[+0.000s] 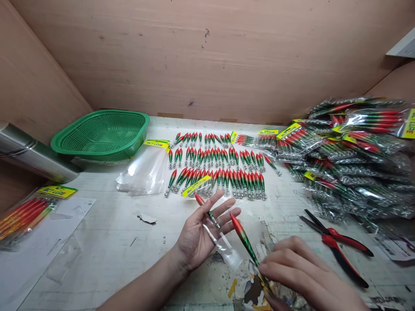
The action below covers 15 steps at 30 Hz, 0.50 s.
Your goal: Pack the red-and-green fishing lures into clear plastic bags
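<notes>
My left hand (197, 242) is palm up near the middle, its fingers spread and thumb bent inward. A red and green squid jig (212, 217) lies under that thumb, and a clear plastic bag (231, 254) hangs across the palm. Beyond the thumb shows a yellow header card (196, 186), seemingly the bag's top. My right hand (300, 270), slightly blurred, pinches a second squid jig (245, 241) at its lower end, red tip slanting up toward my left fingers. The right fingertips are partly hidden. Past my hands, several squid jigs (217, 157) lie in three rows.
A green basket (129, 153) and stacked empty bags (142, 170) sit behind on the left, near a metal cylinder (42, 151). Bagged jigs (356, 168) are piled on the right, with red-handled pliers (337, 242) before them. Another filled bag (26, 216) lies far left.
</notes>
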Available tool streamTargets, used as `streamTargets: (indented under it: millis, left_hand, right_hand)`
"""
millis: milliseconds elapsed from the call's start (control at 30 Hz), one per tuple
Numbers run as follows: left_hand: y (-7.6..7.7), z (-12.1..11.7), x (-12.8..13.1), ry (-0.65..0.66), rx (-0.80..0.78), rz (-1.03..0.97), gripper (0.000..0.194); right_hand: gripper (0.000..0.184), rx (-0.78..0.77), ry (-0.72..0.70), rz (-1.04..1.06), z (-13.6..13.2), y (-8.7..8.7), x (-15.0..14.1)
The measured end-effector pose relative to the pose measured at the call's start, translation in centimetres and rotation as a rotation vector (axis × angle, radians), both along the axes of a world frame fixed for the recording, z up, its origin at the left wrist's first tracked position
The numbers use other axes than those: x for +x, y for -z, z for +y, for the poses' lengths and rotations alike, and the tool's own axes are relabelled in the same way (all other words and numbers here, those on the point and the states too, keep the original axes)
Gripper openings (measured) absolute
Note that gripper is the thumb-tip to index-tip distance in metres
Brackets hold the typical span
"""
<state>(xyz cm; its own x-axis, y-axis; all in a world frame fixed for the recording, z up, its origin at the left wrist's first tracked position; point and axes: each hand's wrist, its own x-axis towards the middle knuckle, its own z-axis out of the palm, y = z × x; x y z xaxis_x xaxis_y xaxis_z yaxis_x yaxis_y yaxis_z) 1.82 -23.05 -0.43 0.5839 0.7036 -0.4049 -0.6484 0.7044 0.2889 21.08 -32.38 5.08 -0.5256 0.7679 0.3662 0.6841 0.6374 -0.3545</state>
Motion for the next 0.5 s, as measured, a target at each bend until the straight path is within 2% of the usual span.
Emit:
streamTargets:
  millis: [67, 167, 233, 367, 500]
  left_hand:
    - [0.0, 0.1, 0.0, 0.005, 0.004, 0.010, 0.039]
    - [0.0, 0.2, 0.0, -0.018, -0.007, 0.035, 0.038]
    - [0.0, 0.4, 0.0, -0.047, -0.009, 0.034, 0.036]
    - [0.1, 0.3, 0.0, -0.043, 0.001, 0.001, 0.034]
    - [0.2, 0.1, 0.1, 0.008, -0.005, -0.020, 0.035]
  right_hand:
    - [0.028, 0.075, 0.068, -0.050, 0.5, 0.4, -1.6]
    - [0.025, 0.152, 0.070, -0.084, 0.7, 0.6, -2.2]
    - [0.022, 0.147, 0.035, -0.085, 0.6, 0.3, -1.6]
    - [0.020, 0.036, -0.007, -0.094, 0.7, -0.5, -0.5]
    - [0.023, 0.091, 0.006, -0.122, 1.2, -0.5, -0.6]
